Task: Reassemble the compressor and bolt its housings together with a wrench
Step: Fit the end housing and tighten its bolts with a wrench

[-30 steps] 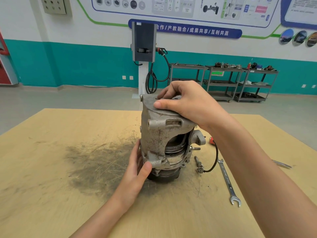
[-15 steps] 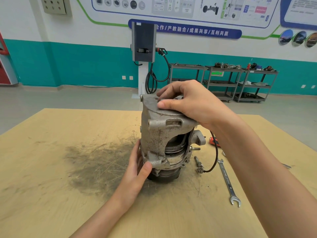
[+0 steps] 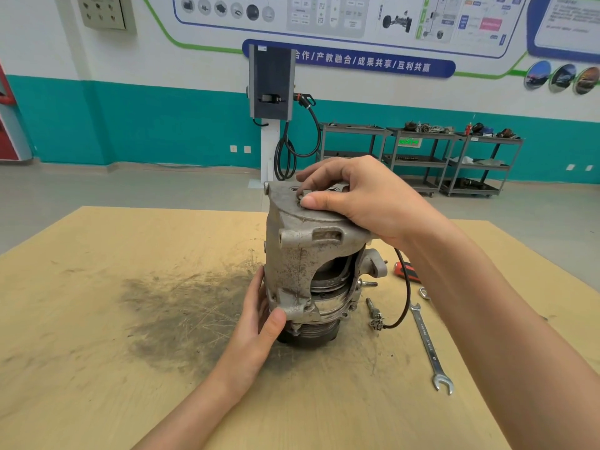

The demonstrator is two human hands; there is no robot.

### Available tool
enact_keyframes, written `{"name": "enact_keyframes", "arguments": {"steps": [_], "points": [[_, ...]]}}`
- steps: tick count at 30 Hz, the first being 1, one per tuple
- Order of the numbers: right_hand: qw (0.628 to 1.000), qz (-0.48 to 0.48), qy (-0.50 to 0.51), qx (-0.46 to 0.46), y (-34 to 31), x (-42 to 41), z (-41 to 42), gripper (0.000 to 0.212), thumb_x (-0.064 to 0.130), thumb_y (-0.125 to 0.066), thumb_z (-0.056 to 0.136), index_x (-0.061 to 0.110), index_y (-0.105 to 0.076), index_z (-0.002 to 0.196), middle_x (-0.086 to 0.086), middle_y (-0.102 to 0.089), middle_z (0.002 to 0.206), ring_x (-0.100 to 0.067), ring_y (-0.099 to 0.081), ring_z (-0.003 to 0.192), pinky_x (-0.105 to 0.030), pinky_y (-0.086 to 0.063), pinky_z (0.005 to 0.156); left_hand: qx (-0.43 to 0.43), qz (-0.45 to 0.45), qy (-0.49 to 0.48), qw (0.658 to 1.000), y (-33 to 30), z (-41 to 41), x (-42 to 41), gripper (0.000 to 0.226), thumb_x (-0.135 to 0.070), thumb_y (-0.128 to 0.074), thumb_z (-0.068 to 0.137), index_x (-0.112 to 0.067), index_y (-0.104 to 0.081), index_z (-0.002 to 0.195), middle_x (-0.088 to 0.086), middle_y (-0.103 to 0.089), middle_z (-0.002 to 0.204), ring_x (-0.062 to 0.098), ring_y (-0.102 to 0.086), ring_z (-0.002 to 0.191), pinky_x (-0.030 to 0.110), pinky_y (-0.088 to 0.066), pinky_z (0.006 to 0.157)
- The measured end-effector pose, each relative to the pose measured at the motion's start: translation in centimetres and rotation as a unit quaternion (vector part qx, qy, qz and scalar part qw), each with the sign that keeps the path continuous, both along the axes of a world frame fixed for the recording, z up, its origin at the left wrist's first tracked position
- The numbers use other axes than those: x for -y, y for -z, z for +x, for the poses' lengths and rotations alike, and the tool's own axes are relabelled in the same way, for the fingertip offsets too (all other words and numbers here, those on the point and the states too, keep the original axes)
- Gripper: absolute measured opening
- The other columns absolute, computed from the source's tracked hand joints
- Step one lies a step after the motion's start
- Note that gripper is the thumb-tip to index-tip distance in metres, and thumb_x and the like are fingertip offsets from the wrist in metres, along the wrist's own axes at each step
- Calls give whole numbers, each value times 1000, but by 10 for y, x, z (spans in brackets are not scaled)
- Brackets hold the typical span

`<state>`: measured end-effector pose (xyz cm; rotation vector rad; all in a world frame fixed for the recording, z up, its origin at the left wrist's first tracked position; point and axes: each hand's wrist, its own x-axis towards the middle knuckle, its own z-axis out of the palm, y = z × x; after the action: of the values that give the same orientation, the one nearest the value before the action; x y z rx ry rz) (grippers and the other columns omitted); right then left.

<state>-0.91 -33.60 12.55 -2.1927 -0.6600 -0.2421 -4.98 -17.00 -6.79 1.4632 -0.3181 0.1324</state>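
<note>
The compressor (image 3: 302, 271) stands upright on the wooden table (image 3: 97, 319), pulley end down. Its grey upper housing (image 3: 292, 241) sits tilted over the lower body, with a gap showing shiny inner parts on the right. My right hand (image 3: 354, 196) lies over the housing's top, thumb and fingers curled round its upper edge. My left hand (image 3: 259, 323) grips the lower left flange, thumb on the front. A combination wrench (image 3: 430, 349) lies on the table to the right. Loose bolts (image 3: 373, 315) lie beside the compressor.
A black cable (image 3: 404, 293) loops from the compressor to a connector near the bolts. A red-handled tool (image 3: 406, 271) lies behind my right forearm. A dark grease stain (image 3: 181, 306) spreads over the table's left middle. Metal carts (image 3: 454, 157) and a charger post (image 3: 271, 92) stand far behind.
My right hand has shifted slightly on the housing's top, the thumb moving inward onto the top face. The left hand and the compressor stay where they were.
</note>
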Motion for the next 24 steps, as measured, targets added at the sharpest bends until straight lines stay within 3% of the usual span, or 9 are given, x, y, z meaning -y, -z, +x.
{"name": "enact_keyframes", "arguments": {"steps": [4, 9, 13, 17, 21, 24], "points": [[1000, 10, 15, 19, 2, -5, -1, 9, 25, -78, 79, 21, -72, 82, 11, -68, 102, -3, -62, 95, -10, -45, 80, 2, -2, -2, 1000, 1, 1, 0, 113, -88, -65, 54, -40, -19, 146, -35, -40, 141, -16, -39, 129, 2, -36, 94], [999, -6, 36, 22, 1, -6, -5, 13, 36, -79, 76, 29, -68, 78, 9, -70, 91, -3, -63, 89, -21, -50, 81, 6, 5, -8, 1000, 3, 2, -1, 107, -89, -63, 55, -44, -20, 143, -44, -39, 136, -19, -37, 128, 1, -35, 94], [998, 7, 65, 25, 3, -7, -4, 22, 42, -81, 70, 26, -68, 77, 6, -70, 98, -9, -63, 97, -26, -48, 85, 4, 10, -6, 1000, 3, 2, -2, 105, -89, -62, 56, -45, -20, 142, -47, -41, 133, -19, -37, 128, 1, -35, 94], [997, 47, 55, 34, 7, -7, -4, 16, 31, -82, 73, 20, -70, 73, 7, -69, 103, -7, -61, 101, -23, -45, 88, 1, 7, -3, 1000, 3, 2, -2, 108, -88, -64, 56, -43, -21, 145, -42, -42, 136, -16, -38, 130, 3, -36, 95], [998, 51, 28, 38, 7, -6, -2, 15, 22, -81, 76, 17, -68, 69, 4, -67, 99, -5, -61, 95, -3, -40, 77, 2, 4, -2, 1000, 2, 1, -1, 109, -88, -64, 55, -41, -23, 144, -39, -40, 138, -16, -38, 129, 2, -36, 94], [998, 51, 12, 29, 5, -6, -3, 17, 18, -79, 77, 19, -66, 68, 5, -64, 97, -5, -61, 94, 1, -37, 75, 1, 5, -1, 1000, 1, 0, 0, 112, -87, -65, 55, -40, -20, 146, -34, -40, 142, -14, -39, 131, 4, -36, 96]]}}
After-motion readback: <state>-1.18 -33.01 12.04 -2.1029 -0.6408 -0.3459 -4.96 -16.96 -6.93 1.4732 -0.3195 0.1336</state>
